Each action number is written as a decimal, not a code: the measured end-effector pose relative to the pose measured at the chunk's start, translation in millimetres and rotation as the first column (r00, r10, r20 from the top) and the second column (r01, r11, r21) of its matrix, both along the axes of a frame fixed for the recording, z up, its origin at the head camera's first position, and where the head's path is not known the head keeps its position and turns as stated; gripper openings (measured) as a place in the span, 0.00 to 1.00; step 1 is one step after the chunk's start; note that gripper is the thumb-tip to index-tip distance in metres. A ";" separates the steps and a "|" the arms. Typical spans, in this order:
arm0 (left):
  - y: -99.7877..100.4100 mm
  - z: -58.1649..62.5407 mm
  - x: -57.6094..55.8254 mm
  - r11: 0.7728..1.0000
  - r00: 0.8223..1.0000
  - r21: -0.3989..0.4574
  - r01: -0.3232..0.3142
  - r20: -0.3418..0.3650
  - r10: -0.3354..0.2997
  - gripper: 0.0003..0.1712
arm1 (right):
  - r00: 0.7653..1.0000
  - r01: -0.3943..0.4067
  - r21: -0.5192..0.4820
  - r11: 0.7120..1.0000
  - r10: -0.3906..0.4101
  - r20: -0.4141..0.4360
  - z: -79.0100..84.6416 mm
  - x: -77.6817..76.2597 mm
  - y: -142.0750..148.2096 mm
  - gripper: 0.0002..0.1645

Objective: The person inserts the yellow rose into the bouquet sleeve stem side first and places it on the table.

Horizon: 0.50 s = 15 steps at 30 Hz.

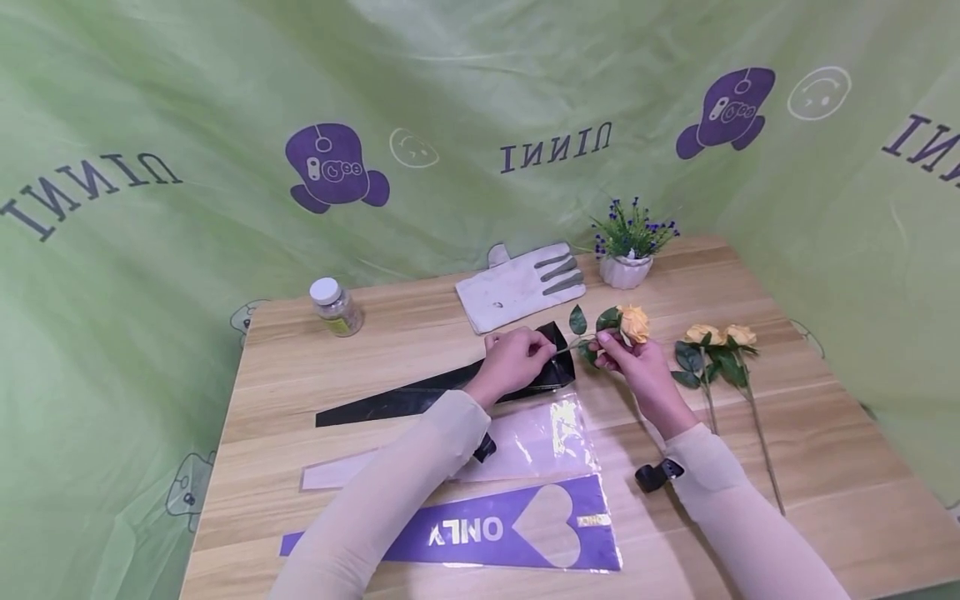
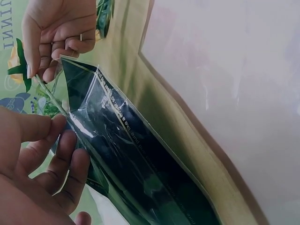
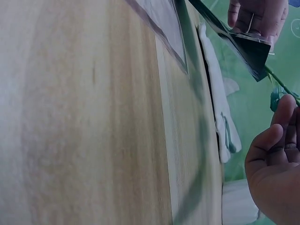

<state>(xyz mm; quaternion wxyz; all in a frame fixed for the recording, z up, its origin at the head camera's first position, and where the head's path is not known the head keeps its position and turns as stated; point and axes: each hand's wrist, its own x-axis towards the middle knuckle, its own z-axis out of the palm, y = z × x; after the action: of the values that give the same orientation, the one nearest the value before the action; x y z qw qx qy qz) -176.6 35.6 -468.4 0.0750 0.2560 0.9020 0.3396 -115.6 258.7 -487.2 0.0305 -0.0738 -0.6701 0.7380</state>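
"Above the table (image 1: 288,367), with the right hand (image 1: 647,377)?"
"Pinching the yellow rose (image 1: 635,323) just below its bloom!"
"With the left hand (image 1: 517,360)?"
"Pinching its stem lower, at the mouth of the black sleeve (image 1: 427,392)!"

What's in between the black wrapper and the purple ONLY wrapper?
In the head view, a pale see-through wrapper lies there, with the left arm crossing above it.
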 end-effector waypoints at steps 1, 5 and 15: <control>0.2 0.8 0.2 1.000 1.000 -0.002 -0.003 0.000 0.003 0.12 | 1.000 0.000 -0.001 1.000 0.000 0.002 0.0 -0.4 -0.6 0.18; 2.0 4.2 1.0 1.000 1.000 -0.008 -0.008 -0.001 0.008 0.12 | 1.000 -0.002 -0.007 1.000 0.002 0.021 -0.5 -0.9 -3.3 0.16; 4.1 4.4 -0.2 1.000 1.000 -0.007 -0.002 -0.008 0.002 0.12 | 0.998 -0.022 0.137 0.990 0.015 0.053 -7.8 -1.8 -7.7 0.22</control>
<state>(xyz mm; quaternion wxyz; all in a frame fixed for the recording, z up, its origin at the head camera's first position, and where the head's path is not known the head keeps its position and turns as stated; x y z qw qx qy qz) -176.8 39.7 -464.0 0.0722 0.2563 0.9036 0.3355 -117.4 251.0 -494.9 0.0112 -0.0845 -0.7207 0.6880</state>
